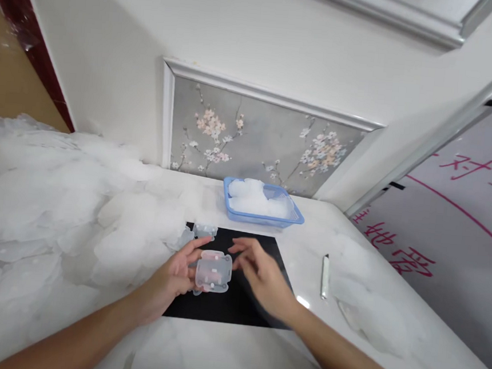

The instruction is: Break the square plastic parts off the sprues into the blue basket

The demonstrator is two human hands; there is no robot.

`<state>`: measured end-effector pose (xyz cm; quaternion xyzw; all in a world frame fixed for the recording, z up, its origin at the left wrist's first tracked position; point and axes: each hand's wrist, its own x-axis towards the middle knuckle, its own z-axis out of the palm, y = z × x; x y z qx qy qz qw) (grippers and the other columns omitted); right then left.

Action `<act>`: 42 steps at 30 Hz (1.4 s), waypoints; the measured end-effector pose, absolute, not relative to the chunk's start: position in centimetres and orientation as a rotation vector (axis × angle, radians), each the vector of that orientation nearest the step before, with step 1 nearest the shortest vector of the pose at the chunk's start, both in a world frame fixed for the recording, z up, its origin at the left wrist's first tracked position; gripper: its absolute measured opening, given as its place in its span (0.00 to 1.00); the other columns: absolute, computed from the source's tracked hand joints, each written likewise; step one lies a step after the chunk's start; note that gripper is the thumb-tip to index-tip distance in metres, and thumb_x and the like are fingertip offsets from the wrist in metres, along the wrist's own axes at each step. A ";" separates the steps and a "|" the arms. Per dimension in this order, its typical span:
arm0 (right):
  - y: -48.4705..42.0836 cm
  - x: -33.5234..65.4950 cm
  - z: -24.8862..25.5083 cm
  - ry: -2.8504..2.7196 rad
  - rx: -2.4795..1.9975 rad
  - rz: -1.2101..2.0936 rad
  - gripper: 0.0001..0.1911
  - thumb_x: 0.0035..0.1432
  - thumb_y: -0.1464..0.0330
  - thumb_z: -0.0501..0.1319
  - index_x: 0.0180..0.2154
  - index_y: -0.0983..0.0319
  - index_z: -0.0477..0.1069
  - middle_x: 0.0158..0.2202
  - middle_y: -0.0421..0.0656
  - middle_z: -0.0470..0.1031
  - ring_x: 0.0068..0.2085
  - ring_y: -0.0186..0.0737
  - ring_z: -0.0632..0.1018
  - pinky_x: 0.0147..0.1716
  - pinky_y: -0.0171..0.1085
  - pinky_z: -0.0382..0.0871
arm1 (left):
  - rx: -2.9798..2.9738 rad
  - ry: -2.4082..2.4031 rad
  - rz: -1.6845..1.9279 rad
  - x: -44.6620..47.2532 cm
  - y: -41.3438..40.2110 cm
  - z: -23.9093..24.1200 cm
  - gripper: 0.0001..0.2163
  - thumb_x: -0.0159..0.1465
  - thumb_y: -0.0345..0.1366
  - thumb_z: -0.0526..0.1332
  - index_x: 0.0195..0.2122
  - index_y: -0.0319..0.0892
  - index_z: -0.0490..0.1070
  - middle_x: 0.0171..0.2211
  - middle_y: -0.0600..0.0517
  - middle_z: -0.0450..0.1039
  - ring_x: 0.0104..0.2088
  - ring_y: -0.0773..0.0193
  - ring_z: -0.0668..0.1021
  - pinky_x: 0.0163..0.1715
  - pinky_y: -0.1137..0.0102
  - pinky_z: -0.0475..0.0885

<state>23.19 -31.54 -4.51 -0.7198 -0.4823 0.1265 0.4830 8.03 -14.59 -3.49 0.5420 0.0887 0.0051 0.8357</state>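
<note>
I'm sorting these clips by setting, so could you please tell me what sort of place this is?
Probably an indoor workspace, perhaps a workshop: a large heap of translucent pieces lies on the table, left of a black mat and a blue basket of white pieces.

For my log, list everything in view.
Table: one, white, below
Mat: one, black, central
Plastic piece: one, translucent, above mat
Similar pieces: at least two, translucent, on mat
Basket: one, blue, behind mat
Basket contents: uncountable, white, inside
Piles: uncountable, whitish, left and right
Pen-like tool: one, whitish, right
Floral panel: one, grey, wall
Frame: one, silvery, top right
Board: one, whitish, right
Panel: one, brown, left
Left hand: one, bare, holding piece
Right hand: one, bare, beside piece
</note>
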 end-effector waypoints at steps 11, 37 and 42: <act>-32.7 20.7 -5.4 -1.034 -1.480 0.426 0.08 0.60 0.67 0.61 0.29 0.60 0.64 0.52 0.48 0.71 0.53 0.49 0.71 0.51 0.50 0.66 | 1.863 0.119 0.103 7.8 -14.2 -3.2 0.36 0.54 0.23 0.54 0.64 0.55 0.52 0.61 0.48 0.62 0.58 0.54 0.68 0.59 0.53 0.61; -33.2 24.8 -6.3 -0.211 -0.858 1.151 0.29 0.62 0.46 0.51 0.47 0.64 0.69 0.45 0.51 0.76 0.45 0.46 0.78 0.51 0.47 0.67 | 2.430 0.217 -0.034 8.0 -13.5 -3.7 0.17 0.65 0.39 0.58 0.55 0.54 0.69 0.66 0.51 0.56 0.64 0.49 0.62 0.59 0.52 0.63; -33.3 24.6 -6.4 -0.228 -0.887 1.145 0.28 0.62 0.46 0.52 0.46 0.63 0.70 0.45 0.50 0.77 0.45 0.44 0.78 0.49 0.44 0.68 | 2.375 0.188 0.007 8.1 -13.2 -4.5 0.25 0.62 0.35 0.60 0.61 0.55 0.61 0.57 0.48 0.68 0.57 0.52 0.70 0.56 0.54 0.65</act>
